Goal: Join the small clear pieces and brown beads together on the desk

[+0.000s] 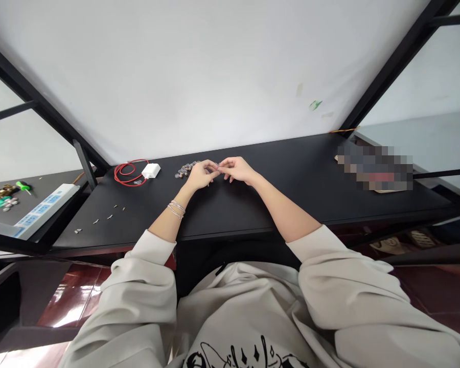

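Note:
My left hand [201, 175] and my right hand [235, 170] meet above the black tabletop [291, 199], their fingertips pinching a tiny grey piece [217, 167]. It is too small to name exactly. Just left of my left hand lies a heap of small glassy beads [186, 169]. Further left are a coiled red wire [128, 173] and a white power adapter [151, 170]. Several small metallic pieces [109, 216] are scattered near the table's left front. Thin silver bracelets [176, 208] circle my left wrist.
A white wall [184, 76] rises behind the table between black metal frame bars [398, 61]. A blurred patch [375, 166] covers something at the right. Lower left, a white power strip [46, 210] and a green-handled screwdriver [23, 186] sit on a separate grey surface.

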Tool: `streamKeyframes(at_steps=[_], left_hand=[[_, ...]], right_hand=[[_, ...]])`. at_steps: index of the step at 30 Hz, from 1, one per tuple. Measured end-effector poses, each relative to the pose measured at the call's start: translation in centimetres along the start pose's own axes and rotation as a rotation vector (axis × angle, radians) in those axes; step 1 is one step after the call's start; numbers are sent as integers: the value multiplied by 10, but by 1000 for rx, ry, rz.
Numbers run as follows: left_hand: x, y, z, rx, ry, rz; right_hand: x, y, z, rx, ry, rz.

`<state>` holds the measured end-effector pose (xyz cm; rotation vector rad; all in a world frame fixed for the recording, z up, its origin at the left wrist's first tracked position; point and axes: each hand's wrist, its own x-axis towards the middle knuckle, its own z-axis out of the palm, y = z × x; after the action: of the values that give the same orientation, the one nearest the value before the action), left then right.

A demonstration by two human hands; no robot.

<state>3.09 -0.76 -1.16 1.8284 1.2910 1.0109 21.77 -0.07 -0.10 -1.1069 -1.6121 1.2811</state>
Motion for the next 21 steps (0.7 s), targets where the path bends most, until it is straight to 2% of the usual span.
streamKeyframes(at_steps=[9, 15, 21], left_hand=[[-2, 6, -4, 19, 38, 25], [0, 1, -5, 41, 26, 16], [-3, 7, -2, 73, 3, 0]], right_hand=[[0, 0, 0, 29, -81, 46], [0, 0, -2, -23, -98, 28], [-1, -3, 3, -130, -86, 38]])
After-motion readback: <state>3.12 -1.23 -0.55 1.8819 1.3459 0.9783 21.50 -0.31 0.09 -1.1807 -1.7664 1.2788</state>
